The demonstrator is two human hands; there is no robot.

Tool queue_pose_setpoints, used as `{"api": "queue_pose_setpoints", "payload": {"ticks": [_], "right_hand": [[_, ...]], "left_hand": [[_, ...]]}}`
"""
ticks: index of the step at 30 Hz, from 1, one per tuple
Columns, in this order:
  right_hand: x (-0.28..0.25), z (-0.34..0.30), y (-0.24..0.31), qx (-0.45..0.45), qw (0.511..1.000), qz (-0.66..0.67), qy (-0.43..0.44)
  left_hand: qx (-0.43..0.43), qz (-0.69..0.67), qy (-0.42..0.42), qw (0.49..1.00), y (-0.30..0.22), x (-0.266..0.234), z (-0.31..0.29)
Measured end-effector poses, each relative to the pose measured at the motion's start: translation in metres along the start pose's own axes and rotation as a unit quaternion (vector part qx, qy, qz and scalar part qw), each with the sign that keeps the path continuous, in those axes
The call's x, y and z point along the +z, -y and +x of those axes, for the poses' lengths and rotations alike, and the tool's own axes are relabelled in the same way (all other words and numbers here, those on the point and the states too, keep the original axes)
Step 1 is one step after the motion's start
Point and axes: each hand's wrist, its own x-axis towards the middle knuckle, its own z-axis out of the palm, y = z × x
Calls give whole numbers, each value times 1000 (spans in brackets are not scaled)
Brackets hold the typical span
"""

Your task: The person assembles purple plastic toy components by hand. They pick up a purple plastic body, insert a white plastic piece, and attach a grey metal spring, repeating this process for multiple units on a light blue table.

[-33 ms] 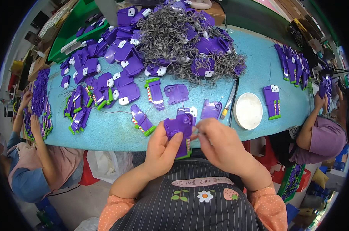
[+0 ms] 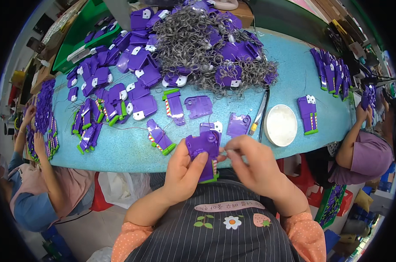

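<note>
Over the near table edge, my left hand (image 2: 182, 170) grips a purple plastic toy wing part (image 2: 202, 145), thumb across its face. Its lower end shows red-and-white stripes and a green edge. Close to its right side, my right hand (image 2: 255, 162) has thumb and forefinger pinched together; what lies between them is too small to make out. Just beyond the held part lies a purple piece with a white end (image 2: 215, 126). Loose purple shells (image 2: 238, 125) and striped wing pieces with green ends (image 2: 160, 137) lie around it.
A round white dish (image 2: 281, 125) and a yellow-handled cutter (image 2: 254, 126) lie right of centre. Curled grey wires (image 2: 193, 39) cover purple parts at the back. A green crate (image 2: 71, 56) stands back left. Co-workers sit at left (image 2: 45, 187) and right (image 2: 359, 153).
The whole view has shifted very slightly. My right hand's fingers have moved a little beside the purple part; my left hand keeps its grip.
</note>
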Motion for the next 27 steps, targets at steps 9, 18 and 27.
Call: {"api": "queue_pose_setpoints", "payload": {"ticks": [9,18,27], "right_hand": [[-71,-44,-29,173,943,-38,-283],[-73,-53,-61,150,954,-76,-247],[-34,-49,-5,100,940,274,-174]], "left_hand": [[-87,-128,27,988,15,4,-7],[-145,-104,45,983,7,7,-13],[-117,-114,86,983,5,28,-20]]}}
